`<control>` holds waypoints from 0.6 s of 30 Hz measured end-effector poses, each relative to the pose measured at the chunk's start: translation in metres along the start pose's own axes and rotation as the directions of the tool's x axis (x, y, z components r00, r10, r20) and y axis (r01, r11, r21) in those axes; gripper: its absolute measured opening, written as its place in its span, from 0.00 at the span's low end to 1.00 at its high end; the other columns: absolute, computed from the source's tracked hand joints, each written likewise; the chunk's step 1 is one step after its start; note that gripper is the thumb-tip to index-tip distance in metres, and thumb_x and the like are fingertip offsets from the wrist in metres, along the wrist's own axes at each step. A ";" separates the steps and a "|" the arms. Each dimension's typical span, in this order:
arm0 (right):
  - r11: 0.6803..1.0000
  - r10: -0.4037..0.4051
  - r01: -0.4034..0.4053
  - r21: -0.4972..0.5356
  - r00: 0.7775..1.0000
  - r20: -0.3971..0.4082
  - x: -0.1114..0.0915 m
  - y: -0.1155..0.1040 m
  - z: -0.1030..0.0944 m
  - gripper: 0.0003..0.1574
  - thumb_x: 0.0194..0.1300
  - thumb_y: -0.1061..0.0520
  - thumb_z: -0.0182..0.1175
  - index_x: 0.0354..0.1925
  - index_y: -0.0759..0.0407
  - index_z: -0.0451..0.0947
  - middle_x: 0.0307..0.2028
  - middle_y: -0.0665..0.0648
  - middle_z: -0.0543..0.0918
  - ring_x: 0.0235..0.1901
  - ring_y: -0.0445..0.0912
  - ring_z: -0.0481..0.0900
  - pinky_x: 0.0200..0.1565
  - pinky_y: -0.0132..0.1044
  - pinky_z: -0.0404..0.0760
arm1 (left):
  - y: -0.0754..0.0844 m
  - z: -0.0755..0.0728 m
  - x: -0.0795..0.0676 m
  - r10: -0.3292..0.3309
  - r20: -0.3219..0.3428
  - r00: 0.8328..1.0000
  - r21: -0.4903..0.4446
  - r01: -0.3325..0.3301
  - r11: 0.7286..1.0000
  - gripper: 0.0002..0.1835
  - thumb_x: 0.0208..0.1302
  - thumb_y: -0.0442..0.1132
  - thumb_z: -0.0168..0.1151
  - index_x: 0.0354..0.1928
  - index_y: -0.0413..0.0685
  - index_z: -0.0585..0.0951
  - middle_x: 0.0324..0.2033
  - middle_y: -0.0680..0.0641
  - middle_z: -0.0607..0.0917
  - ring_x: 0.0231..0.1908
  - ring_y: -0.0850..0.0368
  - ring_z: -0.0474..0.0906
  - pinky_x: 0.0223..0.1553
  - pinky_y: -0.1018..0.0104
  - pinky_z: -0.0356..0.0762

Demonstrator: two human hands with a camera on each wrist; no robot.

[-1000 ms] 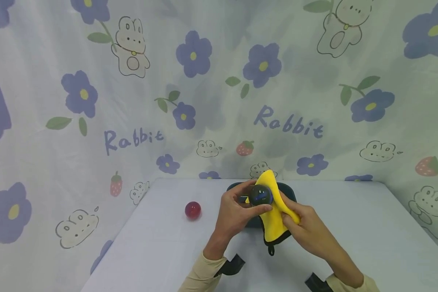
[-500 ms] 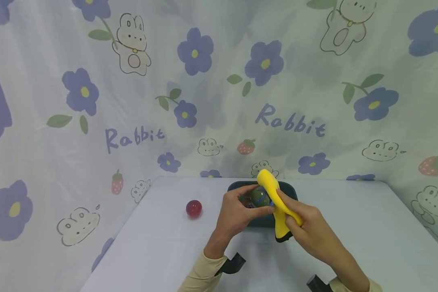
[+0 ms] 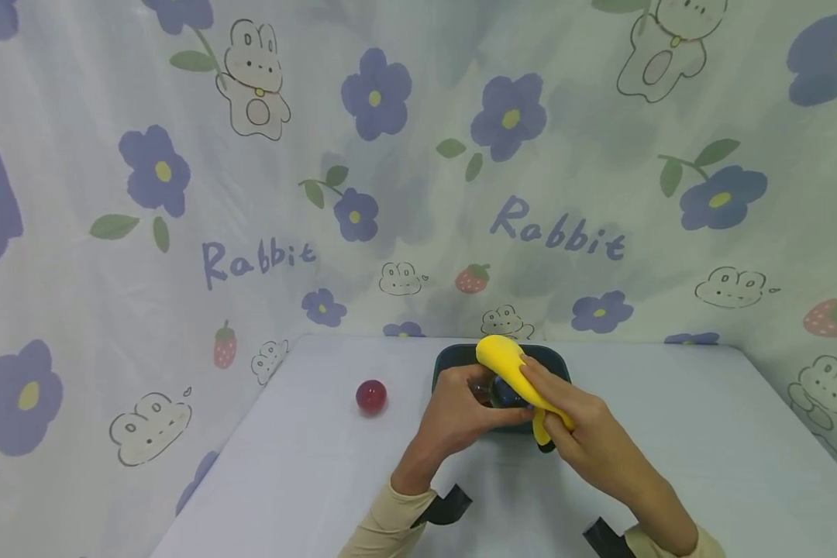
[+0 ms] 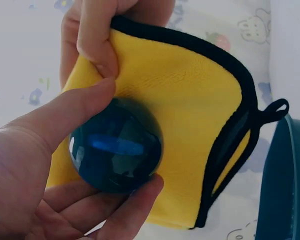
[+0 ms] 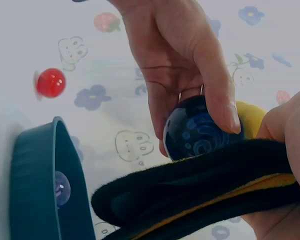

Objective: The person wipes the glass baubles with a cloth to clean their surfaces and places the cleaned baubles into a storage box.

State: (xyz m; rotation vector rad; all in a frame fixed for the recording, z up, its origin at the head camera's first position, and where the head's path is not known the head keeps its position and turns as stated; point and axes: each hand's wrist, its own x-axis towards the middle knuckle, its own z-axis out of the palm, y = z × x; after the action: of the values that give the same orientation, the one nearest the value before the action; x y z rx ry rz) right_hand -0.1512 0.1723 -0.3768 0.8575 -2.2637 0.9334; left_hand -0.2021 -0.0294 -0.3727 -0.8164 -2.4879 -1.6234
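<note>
My left hand (image 3: 449, 415) holds a shiny dark blue glass ball (image 4: 115, 145) between thumb and fingers. A swirl pattern shows on the ball in the right wrist view. In my right hand (image 3: 593, 434) is a yellow cleaning cloth (image 4: 185, 90) with black edging and a small black hanging loop (image 4: 276, 111). The cloth lies against the ball, and in the head view its folded top covers part of it. Both hands are above a dark teal bin (image 3: 452, 356), in the head view partly hidden behind them.
On the white table (image 3: 307, 465), left of the bin, rests a red ball (image 3: 372, 397). A clear ball (image 5: 63, 188) sits inside the bin in the right wrist view. Behind the table hangs a curtain (image 3: 418, 155) printed with rabbits and flowers.
The cloth's top has tipped left over the ball, and its hanging lower end has swung away under my right hand. The ball has dropped slightly in my left hand's hold. The red ball stays put.
</note>
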 end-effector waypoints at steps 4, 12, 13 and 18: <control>1.000 0.031 -0.031 -0.002 0.999 0.033 0.000 0.005 -0.002 0.44 0.59 0.76 0.56 0.72 0.55 0.63 0.68 0.65 0.72 0.32 0.36 0.72 0.28 0.20 0.73 | 0.002 0.002 -0.002 0.026 0.021 0.999 0.027 -0.026 0.999 0.25 0.48 0.54 0.78 0.51 0.62 0.83 0.41 0.60 0.87 0.35 0.62 0.81 0.39 0.72 0.83; 0.980 0.173 -0.181 0.082 0.981 0.090 0.000 0.012 -0.005 0.42 0.64 0.73 0.54 0.72 0.50 0.64 0.63 0.61 0.78 0.36 0.38 0.78 0.35 0.25 0.84 | 0.009 0.003 -0.006 0.070 0.024 0.997 0.074 -0.072 0.995 0.27 0.48 0.56 0.77 0.52 0.60 0.84 0.40 0.59 0.86 0.37 0.66 0.79 0.37 0.76 0.82; 0.975 0.184 -0.194 0.107 0.978 0.095 0.000 0.012 -0.006 0.41 0.64 0.73 0.53 0.72 0.51 0.64 0.62 0.61 0.78 0.37 0.38 0.79 0.37 0.26 0.84 | 0.010 0.003 -0.006 0.068 0.023 0.997 0.058 -0.070 0.996 0.27 0.48 0.56 0.77 0.52 0.60 0.84 0.43 0.60 0.86 0.39 0.66 0.80 0.39 0.75 0.83; 0.954 0.203 -0.220 0.203 0.974 0.100 0.000 0.013 -0.009 0.34 0.67 0.73 0.50 0.70 0.62 0.65 0.56 0.64 0.82 0.34 0.37 0.80 0.37 0.29 0.85 | 0.014 0.002 -0.007 0.076 0.018 0.997 -0.029 -0.075 0.997 0.27 0.48 0.52 0.78 0.54 0.62 0.84 0.46 0.57 0.86 0.42 0.65 0.81 0.42 0.73 0.84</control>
State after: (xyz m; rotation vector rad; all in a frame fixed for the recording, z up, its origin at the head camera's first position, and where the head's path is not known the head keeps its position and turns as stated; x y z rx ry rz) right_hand -0.1586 0.1859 -0.3768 0.7613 -2.3885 1.2787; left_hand -0.1891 -0.0261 -0.3647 -0.9215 -2.4203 -1.6377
